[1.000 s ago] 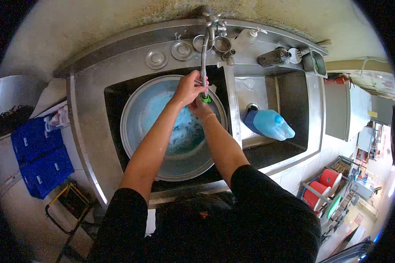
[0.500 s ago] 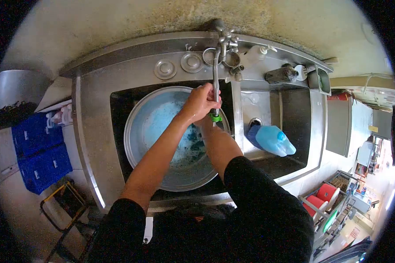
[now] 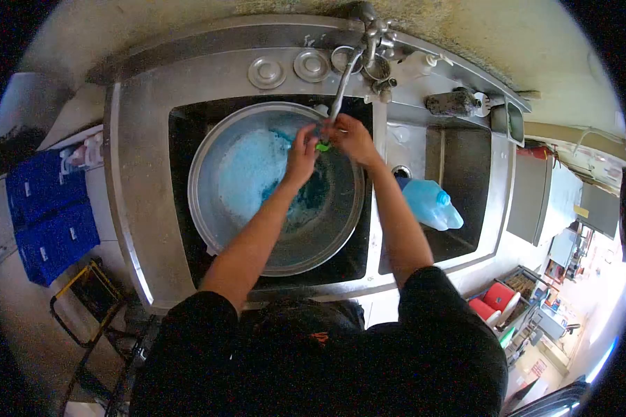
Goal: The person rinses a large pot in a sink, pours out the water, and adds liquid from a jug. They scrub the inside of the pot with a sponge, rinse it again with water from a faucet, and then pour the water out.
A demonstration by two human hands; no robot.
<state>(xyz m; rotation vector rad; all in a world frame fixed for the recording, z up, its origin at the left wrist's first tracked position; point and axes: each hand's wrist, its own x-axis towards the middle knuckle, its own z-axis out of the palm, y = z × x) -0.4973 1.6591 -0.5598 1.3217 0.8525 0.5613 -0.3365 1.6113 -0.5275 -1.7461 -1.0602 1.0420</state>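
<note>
A large round metal basin [image 3: 199,201] sits in the left sink with bluish, foamy water [image 3: 247,167] in it. Above its right side hangs the metal faucet spout [image 3: 343,87], with a green piece [image 3: 323,146] at its lower end. My right hand [image 3: 355,141] has its fingers closed around the spout's end, just above the green piece. Close on the left of that piece is my left hand [image 3: 301,158], its fingers curved and apart, a little blurred; I see nothing held in it.
A pale blue plastic jug [image 3: 431,205] lies in the right sink [image 3: 459,181]. Along the back ledge stand round metal lids [image 3: 311,64], a pump bottle [image 3: 419,64] and a dark bottle [image 3: 452,104]. Blue crates [image 3: 52,215] are at the left.
My right hand has come up from below the spout and now grips its end. My left hand has let go of the spout and moved left and down. The spout has swung left.
</note>
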